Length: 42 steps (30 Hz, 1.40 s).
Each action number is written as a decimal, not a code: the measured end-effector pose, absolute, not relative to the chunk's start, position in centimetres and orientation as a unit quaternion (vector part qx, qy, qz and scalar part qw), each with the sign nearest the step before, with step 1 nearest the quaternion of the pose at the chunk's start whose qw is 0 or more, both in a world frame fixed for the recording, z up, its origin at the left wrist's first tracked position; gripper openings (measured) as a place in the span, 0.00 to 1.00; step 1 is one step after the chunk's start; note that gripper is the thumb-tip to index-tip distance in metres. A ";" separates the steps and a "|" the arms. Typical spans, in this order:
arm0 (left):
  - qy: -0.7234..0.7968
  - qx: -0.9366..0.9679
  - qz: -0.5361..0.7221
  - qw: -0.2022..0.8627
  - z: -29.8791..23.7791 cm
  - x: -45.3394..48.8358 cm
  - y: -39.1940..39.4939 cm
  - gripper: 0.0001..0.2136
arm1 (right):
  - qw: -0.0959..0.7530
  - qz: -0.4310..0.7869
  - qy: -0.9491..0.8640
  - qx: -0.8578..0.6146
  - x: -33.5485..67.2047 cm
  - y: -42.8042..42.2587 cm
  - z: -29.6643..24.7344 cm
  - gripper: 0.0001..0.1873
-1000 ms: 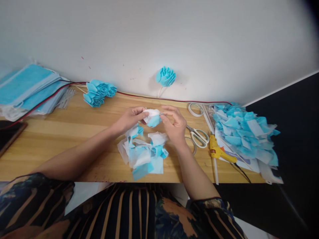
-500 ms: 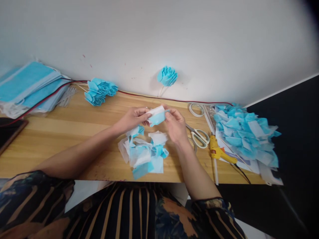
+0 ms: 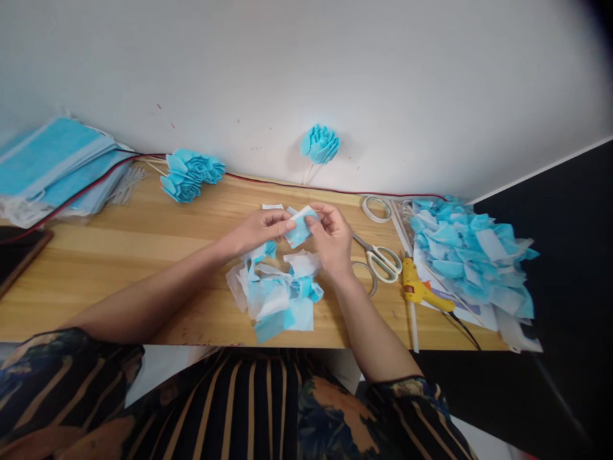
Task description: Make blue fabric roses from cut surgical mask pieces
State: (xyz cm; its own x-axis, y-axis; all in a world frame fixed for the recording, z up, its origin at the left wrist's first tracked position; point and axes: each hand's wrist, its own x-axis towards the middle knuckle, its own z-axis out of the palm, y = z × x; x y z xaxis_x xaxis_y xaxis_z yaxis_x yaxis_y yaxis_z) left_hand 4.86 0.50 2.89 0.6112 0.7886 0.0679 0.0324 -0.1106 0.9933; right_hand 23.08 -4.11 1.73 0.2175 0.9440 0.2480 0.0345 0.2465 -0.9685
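Note:
A small blue-and-white piece of face mask fabric [image 3: 299,231] is held between my two hands, above the table. My left hand [image 3: 261,231] pinches its left side with thumb and fingers. On the right side, my right hand [image 3: 334,236] grips it, thumb pressed on the blue face. Just below lies a loose heap of blue and white fabric scraps [image 3: 275,297]. Behind my left fingers a white strip [image 3: 272,206] rests on the wood. White-handled scissors [image 3: 383,263] lie to the right of my right wrist, partly over a tape roll [image 3: 366,278].
Stacked blue face masks [image 3: 57,156] and blue fabric flowers [image 3: 191,174] lie at the left. One flower [image 3: 320,144] leans on the wall. A second tape roll [image 3: 376,209], a yellow glue gun [image 3: 421,287] and a big pile of cut pieces [image 3: 474,249] are at the right.
The held fabric now looks folded smaller and tilted more steeply. My right hand has shifted slightly left, closer to my left hand, and the white strip behind the fingers now shows.

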 end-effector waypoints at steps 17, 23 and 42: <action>0.314 0.569 0.451 0.612 2.5 4.9 1.0 0.16 | 0.527 0.445 -0.540 -0.483 23.0 -4.4 2.1 0.10; 0.348 0.561 0.450 0.601 2.7 4.8 1.3 0.15 | 0.536 0.427 -0.517 -0.512 23.3 -4.1 1.8 0.07; 0.339 0.631 0.371 0.592 3.0 1.4 2.3 0.25 | 0.541 0.567 -0.416 -0.460 24.6 -2.9 1.2 0.13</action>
State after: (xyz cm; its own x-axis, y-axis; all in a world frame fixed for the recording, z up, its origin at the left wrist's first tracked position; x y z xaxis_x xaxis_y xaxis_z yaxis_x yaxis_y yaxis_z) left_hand 1.45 2.31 2.96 0.4961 0.8657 0.0664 -0.0117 -0.0699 0.9975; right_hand 24.62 -2.95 1.25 0.0100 0.9974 -0.0715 -0.2314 -0.0673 -0.9705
